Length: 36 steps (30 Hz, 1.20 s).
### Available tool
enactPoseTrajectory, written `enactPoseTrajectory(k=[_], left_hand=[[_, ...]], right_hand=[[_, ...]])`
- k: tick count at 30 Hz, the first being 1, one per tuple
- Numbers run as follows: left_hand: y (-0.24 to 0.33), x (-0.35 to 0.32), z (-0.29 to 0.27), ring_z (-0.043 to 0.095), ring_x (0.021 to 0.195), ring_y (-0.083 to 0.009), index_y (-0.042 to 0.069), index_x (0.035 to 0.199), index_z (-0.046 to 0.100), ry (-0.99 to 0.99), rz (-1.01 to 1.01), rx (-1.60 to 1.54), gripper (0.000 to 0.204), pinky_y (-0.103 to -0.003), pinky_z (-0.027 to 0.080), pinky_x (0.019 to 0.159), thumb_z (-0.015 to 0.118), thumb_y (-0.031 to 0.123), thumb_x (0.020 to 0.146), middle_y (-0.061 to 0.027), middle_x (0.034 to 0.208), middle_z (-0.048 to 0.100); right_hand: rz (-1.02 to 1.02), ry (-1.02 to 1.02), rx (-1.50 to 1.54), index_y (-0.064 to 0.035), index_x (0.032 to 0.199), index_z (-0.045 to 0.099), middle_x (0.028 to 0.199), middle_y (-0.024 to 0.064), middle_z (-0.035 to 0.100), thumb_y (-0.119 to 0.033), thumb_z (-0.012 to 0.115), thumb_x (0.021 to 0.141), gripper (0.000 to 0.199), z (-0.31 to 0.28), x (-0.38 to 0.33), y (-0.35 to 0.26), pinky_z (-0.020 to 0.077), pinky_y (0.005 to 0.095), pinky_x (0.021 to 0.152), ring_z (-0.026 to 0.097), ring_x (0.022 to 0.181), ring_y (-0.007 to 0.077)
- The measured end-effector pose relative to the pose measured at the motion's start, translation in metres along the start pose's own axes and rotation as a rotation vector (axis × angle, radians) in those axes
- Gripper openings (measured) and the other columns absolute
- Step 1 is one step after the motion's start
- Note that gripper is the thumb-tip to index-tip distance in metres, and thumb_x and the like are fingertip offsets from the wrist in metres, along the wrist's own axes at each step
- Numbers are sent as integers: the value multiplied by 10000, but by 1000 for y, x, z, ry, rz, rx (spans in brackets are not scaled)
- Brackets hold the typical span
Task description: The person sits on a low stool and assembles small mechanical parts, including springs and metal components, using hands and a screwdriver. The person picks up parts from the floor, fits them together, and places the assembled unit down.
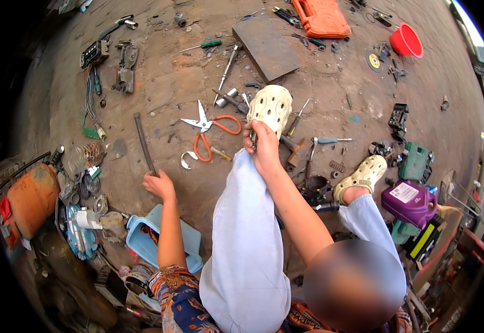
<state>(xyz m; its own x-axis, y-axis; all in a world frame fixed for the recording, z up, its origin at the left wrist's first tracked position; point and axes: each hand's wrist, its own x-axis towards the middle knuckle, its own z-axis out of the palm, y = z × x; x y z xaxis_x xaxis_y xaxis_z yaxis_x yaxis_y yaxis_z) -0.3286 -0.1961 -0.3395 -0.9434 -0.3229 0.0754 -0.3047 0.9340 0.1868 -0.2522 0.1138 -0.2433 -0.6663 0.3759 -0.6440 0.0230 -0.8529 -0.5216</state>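
The ground (pixel 181 116) is lit brightly and fairly evenly by diffuse daylight, and only soft, faint shadows are cast. Near the middle, detail is rendered quite sharply: the dark rod (pixel 143 141) and the scissors (pixel 203 124) are crisply outlined. The brightest large area is formed by the pale trouser leg (pixel 244 238). White glare is seen beside the car (pixel 479 53) at the upper right. Straight edges are bent toward the rim, the corners are blacked out, and 1 round patch (pixel 354 284) at the lower right is smoothly blurred.
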Motion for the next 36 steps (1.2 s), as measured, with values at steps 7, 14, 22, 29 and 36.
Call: enactPoseTrajectory(k=[7, 14, 22, 29, 36], left_hand=[[29, -107, -52, 520, 745, -170, 3, 853, 557, -562, 55, -580, 157, -324, 444, 691, 656, 118, 813, -75, 863, 529], [23, -161, -106, 511, 715, -133, 2, 839, 555, -845, 216, -1012, 151, -306, 444, 674, 642, 125, 827, -29, 801, 542], [26, -126, -271, 476, 692, -96, 29, 793, 533, -566, 46, -1186, 186, -238, 407, 664, 587, 170, 901, -3, 752, 543], [5, -95, -403, 507, 742, -97, 42, 895, 553, -10, 100, -1297, 101, -231, 420, 693, 586, 137, 901, -14, 836, 562], [100, -72, -442, 497, 770, -92, 32, 901, 565, 66, 423, -1294, 77, -239, 412, 725, 598, 98, 879, 0, 832, 542]], right_hand=[[114, 78, 587, -74, 864, 542, 732, 22, 541, -266, 527, 918, 200, -76, -58, -27, 390, 238, 492, 481, 578, 114], [-179, 358, 737, -84, 854, 552, 755, 15, 561, -234, 527, 898, 158, -130, -160, -83, 492, 259, 615, 552, 681, 136], [-216, 125, 982, -13, 835, 549, 779, 87, 599, -199, 515, 899, 200, -74, -252, -77, 556, 267, 626, 607, 701, 181], [56, -273, 1014, -13, 904, 550, 867, 84, 572, -252, 528, 906, 240, -13, -391, -89, 508, 266, 631, 542, 732, 163], [-269, -494, 966, 15, 921, 553, 839, 64, 495, -225, 497, 934, 247, -43, -446, -169, 420, 228, 527, 435, 664, 117]])
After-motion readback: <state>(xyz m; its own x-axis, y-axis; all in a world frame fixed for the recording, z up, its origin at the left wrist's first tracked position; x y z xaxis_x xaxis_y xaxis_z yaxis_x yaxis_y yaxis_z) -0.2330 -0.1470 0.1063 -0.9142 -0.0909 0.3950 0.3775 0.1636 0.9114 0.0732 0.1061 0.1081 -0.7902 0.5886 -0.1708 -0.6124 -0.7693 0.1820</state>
